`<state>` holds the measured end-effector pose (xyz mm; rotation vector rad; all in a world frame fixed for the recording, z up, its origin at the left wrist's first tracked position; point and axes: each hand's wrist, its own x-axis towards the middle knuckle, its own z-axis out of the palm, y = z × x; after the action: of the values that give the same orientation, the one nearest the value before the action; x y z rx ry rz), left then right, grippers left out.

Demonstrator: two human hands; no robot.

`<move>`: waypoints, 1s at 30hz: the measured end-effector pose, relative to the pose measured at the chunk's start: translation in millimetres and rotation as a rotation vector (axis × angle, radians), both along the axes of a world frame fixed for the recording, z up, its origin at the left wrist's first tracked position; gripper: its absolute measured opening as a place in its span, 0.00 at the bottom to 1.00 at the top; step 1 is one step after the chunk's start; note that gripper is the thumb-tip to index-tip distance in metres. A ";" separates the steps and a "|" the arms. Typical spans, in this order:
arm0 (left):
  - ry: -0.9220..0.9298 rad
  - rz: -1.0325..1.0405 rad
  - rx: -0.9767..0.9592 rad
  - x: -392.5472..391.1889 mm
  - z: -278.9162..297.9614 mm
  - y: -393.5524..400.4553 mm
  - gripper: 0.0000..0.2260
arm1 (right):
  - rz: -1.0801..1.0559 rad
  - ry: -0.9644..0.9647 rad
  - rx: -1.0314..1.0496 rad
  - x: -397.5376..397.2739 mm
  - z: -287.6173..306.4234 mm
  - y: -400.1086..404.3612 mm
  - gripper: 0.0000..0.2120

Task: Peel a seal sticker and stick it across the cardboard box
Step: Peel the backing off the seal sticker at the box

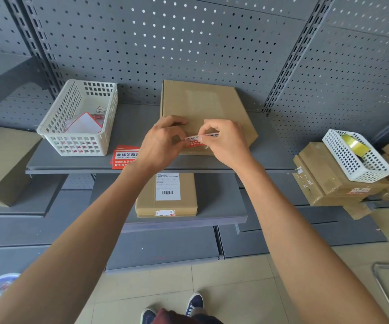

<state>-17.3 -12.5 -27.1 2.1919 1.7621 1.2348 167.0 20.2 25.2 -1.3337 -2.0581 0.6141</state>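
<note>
Sticker [201, 139] pinched btwn both hands, left [163, 141] & right [226, 143], over box [203, 104] front edge.

We counted two hands, the left hand [159, 142] and the right hand [226, 142], sharing one seal sticker [198, 140]. There were two white baskets [79, 118] [357, 155] and one tape roll [355, 145]. One cardboard box [203, 106] sat on the upper shelf [72, 163], one labelled box [166, 195] below, plus one small stack of red stickers [124, 156].

Seal sticker [200, 139] between both hands' fingers [190, 143]
</note>
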 end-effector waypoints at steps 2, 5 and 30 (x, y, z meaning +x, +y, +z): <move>0.005 0.000 -0.009 -0.1 0.4 0.2 0.06 | 0.028 0.011 -0.005 1.9 -1.8 -0.2 0.06; 0.001 0.001 -0.012 0.3 1.0 -0.2 0.05 | 0.085 0.015 -0.030 8.9 -3.7 -0.7 0.13; 0.089 -0.037 -0.027 -3.4 2.8 -5.2 0.04 | 0.142 0.274 -0.190 30.6 -10.1 10.0 0.10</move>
<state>-20.7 -17.6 -24.3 2.2871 1.7496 1.1153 197.5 30.2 15.1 -1.1384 -1.9166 1.0182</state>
